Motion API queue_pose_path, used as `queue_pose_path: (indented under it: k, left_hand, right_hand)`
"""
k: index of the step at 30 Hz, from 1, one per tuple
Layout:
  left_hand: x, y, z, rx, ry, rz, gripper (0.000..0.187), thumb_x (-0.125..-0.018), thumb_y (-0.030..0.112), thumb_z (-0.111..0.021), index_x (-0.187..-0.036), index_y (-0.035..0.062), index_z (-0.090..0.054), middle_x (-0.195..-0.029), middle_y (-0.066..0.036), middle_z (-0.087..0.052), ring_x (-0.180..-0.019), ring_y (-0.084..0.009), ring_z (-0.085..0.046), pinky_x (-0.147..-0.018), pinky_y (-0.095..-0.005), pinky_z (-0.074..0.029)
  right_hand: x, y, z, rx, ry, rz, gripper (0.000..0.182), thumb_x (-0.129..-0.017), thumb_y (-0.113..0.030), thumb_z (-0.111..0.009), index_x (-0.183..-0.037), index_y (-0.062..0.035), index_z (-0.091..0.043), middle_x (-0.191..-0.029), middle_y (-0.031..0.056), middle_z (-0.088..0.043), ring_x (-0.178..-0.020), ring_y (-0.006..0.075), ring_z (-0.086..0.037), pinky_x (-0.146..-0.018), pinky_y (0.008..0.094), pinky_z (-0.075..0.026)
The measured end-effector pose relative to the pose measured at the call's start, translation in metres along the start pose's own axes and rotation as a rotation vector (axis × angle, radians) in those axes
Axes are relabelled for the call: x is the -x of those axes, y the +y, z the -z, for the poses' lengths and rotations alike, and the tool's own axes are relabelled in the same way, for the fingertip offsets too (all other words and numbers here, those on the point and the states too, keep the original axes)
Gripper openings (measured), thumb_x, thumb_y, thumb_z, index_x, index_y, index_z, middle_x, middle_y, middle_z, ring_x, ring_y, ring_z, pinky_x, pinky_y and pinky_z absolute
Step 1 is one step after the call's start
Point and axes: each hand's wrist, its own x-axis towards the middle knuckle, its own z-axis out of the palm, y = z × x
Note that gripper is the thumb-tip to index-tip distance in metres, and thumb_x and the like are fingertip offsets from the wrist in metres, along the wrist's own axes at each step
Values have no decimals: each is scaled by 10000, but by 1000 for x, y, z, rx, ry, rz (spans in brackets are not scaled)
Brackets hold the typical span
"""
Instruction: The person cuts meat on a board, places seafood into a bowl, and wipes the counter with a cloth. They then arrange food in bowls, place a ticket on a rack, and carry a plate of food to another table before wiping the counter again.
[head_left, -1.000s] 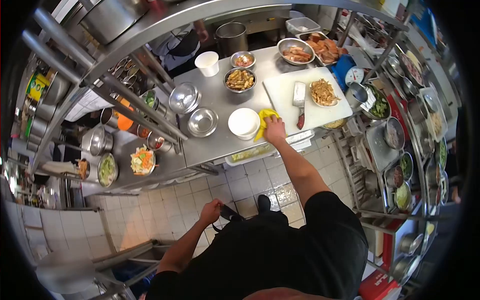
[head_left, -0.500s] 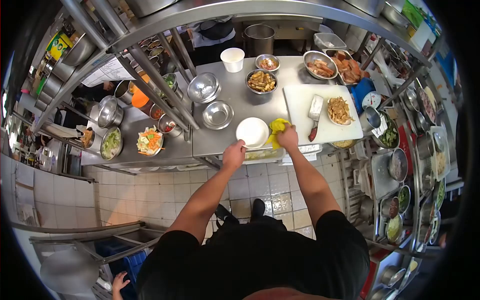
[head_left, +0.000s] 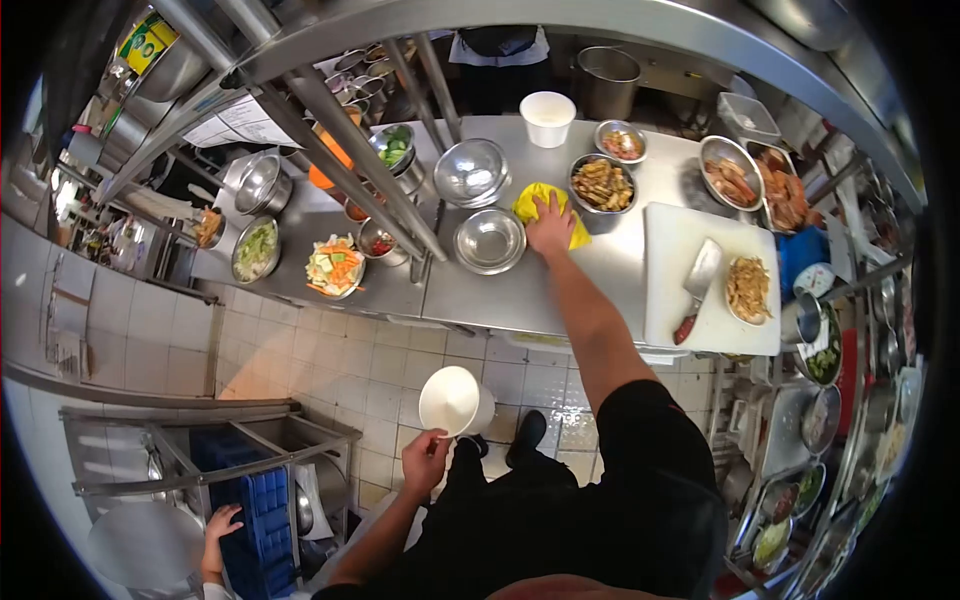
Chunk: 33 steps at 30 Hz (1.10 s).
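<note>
On the steel counter (head_left: 600, 295), we see the right hand (head_left: 551, 225) laid palm-down on a yellow cloth (head_left: 535, 200), fingers spread, pressing it against the metal. The cloth sits between a shallow steel bowl (head_left: 490, 241) and a stack of steel bowls (head_left: 472, 172) on one side and a bowl of browned, fried-looking pieces (head_left: 603, 184) on the other; all three just beside it.

Off the front edge, over the tiled floor (head_left: 385, 345), we have the left hand (head_left: 425, 460) holding a white tub (head_left: 465, 405), thumb and fingers pinched together on its near rim, mouth facing the camera. The tub is well apart from the counter.

For room: we note a stretch of steel surface from the right forearm across to the cutting board (head_left: 668, 235), whose near edge lies close to the counter's front. A cleaver (head_left: 703, 268) lies on the board, beside a bowl of shredded food (head_left: 748, 290). Shelf posts (head_left: 375, 200) stand close past the steel bowls, limiting that side. Farther back we mark another tub (head_left: 547, 118), upright, and a small bowl (head_left: 621, 142) with mixed contents.

Behind the left arm, we see another person's hand (head_left: 223, 522) beside blue crates (head_left: 265, 530); fingers loosely apart, contact hard to tell.
</note>
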Motion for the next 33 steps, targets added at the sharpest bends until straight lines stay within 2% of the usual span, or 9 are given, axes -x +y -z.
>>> queue_pose_path:
  k: [5,10,18,22,25,26,29,31,33]
  left_hand:
    - [9,10,13,-59,-12,24,113,-826,64,-651,-932,32,-628,-685,-51,-644,-614,-92,-606,-569,-241,-486]
    - [-3,4,30,-3,50,32,121,-813,76,-670,-920,33,-637,-671,-54,-633,-597,-81,-584,-547,-240,-472]
    - [-16,17,40,11,34,-18,105,-820,70,-662,-908,26,-625,-700,-47,-640,-614,-83,-592,-567,-234,-482]
    - [-12,35,42,34,95,-55,107,-824,69,-659,-904,13,-615,-718,-37,-641,-628,-92,-613,-568,-233,-496]
    - [-3,45,59,-2,176,-76,101,-818,54,-657,-907,16,-628,-714,-50,-646,-630,-90,-613,-576,-232,-489]
    - [-2,45,65,-40,208,-111,100,-815,53,-661,-905,19,-634,-701,-54,-643,-624,-87,-605,-579,-232,-486]
    - [-18,51,76,-130,271,-229,105,-811,47,-655,-914,27,-648,-743,-86,-650,-628,-122,-614,-572,-249,-487]
    - [-47,68,80,-132,299,-319,102,-816,44,-640,-917,31,-649,-787,-101,-657,-645,-155,-628,-570,-263,-493]
    - [-75,90,71,-114,248,-403,106,-817,51,-633,-920,36,-651,-827,-111,-659,-663,-199,-637,-575,-281,-502]
  right_hand:
    - [-12,18,16,40,-176,223,540,-789,-245,-529,-1321,-292,-454,-1485,26,-259,-1354,381,-185,-1089,492,-213]
    - [113,37,42,-72,83,270,483,-772,-316,-559,-1229,-158,-550,-1400,105,-386,-1320,395,-258,-1056,536,-223]
    - [205,-89,-6,-169,21,282,556,-793,-402,-593,-1251,-97,-514,-1416,144,-346,-1314,442,-226,-1062,553,-185]
    - [210,-140,-19,-285,-85,304,511,-803,-313,-591,-1265,-111,-509,-1427,129,-335,-1339,422,-180,-1093,518,-133]
    - [211,-163,-30,-324,-229,544,501,-776,-253,-613,-1250,-120,-522,-1428,111,-338,-1342,404,-191,-1098,507,-139]
    - [212,-168,-39,-195,-282,734,492,-749,-185,-620,-1231,-129,-537,-1404,101,-383,-1336,344,-255,-1098,462,-178]
    - [207,-179,-37,-193,-826,1031,506,-728,-146,-618,-1226,-118,-533,-1343,127,-450,-1295,305,-342,-1073,423,-250]
    - [240,-158,14,-948,-781,473,453,-653,-118,-674,-1093,-47,-589,-1136,154,-562,-1115,339,-494,-942,391,-409]
    - [256,-106,-17,-820,-428,742,449,-635,-73,-687,-1074,-43,-598,-1050,136,-590,-995,303,-573,-858,369,-458]
